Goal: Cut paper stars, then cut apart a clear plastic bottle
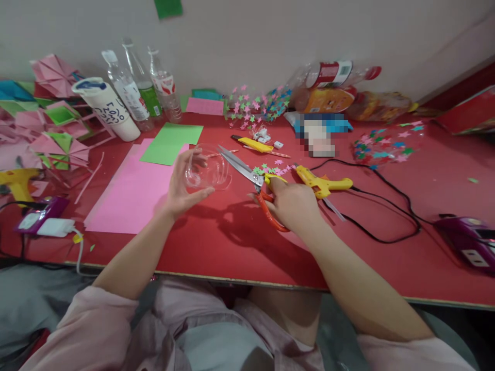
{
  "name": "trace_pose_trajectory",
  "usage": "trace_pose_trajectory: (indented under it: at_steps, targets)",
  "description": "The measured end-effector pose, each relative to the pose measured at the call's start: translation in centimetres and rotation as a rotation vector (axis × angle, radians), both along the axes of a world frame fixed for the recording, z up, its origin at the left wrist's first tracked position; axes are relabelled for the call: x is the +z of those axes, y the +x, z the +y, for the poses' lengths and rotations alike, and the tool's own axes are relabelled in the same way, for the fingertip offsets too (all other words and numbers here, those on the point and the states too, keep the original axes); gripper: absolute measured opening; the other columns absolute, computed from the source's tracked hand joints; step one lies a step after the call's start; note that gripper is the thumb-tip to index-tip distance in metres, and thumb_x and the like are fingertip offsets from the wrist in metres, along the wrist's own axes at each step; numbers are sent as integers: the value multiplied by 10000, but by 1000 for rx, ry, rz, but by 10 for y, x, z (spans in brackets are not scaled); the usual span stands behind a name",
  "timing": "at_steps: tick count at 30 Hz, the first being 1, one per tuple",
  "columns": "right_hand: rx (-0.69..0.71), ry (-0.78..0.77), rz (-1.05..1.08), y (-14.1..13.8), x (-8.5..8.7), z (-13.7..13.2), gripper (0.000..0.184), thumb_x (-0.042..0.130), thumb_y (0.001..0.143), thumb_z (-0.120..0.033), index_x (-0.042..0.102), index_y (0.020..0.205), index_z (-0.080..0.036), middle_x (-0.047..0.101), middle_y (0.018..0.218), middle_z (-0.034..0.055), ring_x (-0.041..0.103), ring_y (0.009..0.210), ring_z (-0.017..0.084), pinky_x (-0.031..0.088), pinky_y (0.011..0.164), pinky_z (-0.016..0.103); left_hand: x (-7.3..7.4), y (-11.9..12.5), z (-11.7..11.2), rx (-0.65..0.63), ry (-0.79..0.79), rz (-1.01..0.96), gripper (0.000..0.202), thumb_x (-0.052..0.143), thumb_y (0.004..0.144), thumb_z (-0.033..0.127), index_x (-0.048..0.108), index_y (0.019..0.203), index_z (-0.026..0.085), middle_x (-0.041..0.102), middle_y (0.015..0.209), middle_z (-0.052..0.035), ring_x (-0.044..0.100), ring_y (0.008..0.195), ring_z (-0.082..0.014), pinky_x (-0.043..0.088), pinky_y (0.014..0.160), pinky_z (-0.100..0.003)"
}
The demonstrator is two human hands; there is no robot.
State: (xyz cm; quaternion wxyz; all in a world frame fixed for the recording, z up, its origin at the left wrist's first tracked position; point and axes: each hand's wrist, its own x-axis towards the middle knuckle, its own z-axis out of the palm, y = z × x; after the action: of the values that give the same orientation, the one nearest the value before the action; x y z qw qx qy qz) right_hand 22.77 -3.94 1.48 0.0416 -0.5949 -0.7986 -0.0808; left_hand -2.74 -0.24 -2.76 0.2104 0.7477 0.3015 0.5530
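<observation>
My left hand (187, 180) is wrapped round a clear plastic bottle piece (209, 172), cup-shaped and held above the red table. A pair of scissors (242, 167) with red and yellow handles is gripped in my right hand (292, 201). Its blades point left, and their tips reach the clear piece's right side; I cannot tell whether they touch it. Beyond the scissors lie small green and pink paper stars (270, 168). A yellow glue gun (325, 183) rests just right of my right hand.
Pink paper (127, 190) and green paper (172, 144) lie at left. Clear bottles (164, 85) and a white cup (108, 111) stand behind. A yellow cutter (253, 145) lies mid-table. The glue gun's black cord (402, 196) loops right to a purple power strip (469, 239).
</observation>
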Motion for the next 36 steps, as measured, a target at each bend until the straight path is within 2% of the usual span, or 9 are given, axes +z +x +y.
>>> trace_pose_trajectory:
  at_steps: [6, 12, 24, 30, 36]
  targets:
    - [-37, -59, -29, -3, 0, -1, 636, 199, 940, -565, 628, 966, -96, 666, 714, 149, 583, 598, 228, 176, 534, 304, 1, 0, 0, 9, 7, -2, 720, 745, 706, 454, 390, 1323, 342, 549, 1178, -60, 575, 1013, -199, 479, 878, -400]
    - [-30, -36, -57, -3, 0, 0, 612, 209, 943, -554, 630, 968, -110, 639, 657, 131, 572, 571, 232, 185, 528, 302, 1, -2, 1, 5, 8, 13, 724, 732, 706, 495, 386, 1327, 356, 557, 1176, -58, 587, 1009, -209, 481, 861, -411]
    - [-53, 11, -32, -1, 2, 0, 574, 303, 916, -582, 629, 912, -110, 622, 617, 123, 578, 580, 229, 207, 543, 296, 5, -10, 3, -77, -86, -11, 731, 753, 670, 497, 432, 1304, 328, 590, 1113, -53, 603, 959, -217, 489, 780, -394]
    - [-14, 39, -33, -3, 4, -1, 646, 218, 924, -589, 645, 900, -106, 626, 619, 121, 549, 549, 216, 180, 537, 295, 10, -9, 1, -176, -165, -2, 693, 762, 664, 470, 482, 1278, 311, 610, 1079, -46, 597, 971, -198, 494, 784, -353]
    - [-18, 28, -22, 0, -1, 2, 602, 240, 936, -561, 638, 886, -112, 601, 580, 102, 528, 530, 204, 197, 542, 293, 11, -10, 0, -177, -195, -9, 692, 770, 659, 454, 493, 1274, 301, 614, 1071, -46, 592, 969, -193, 491, 796, -351]
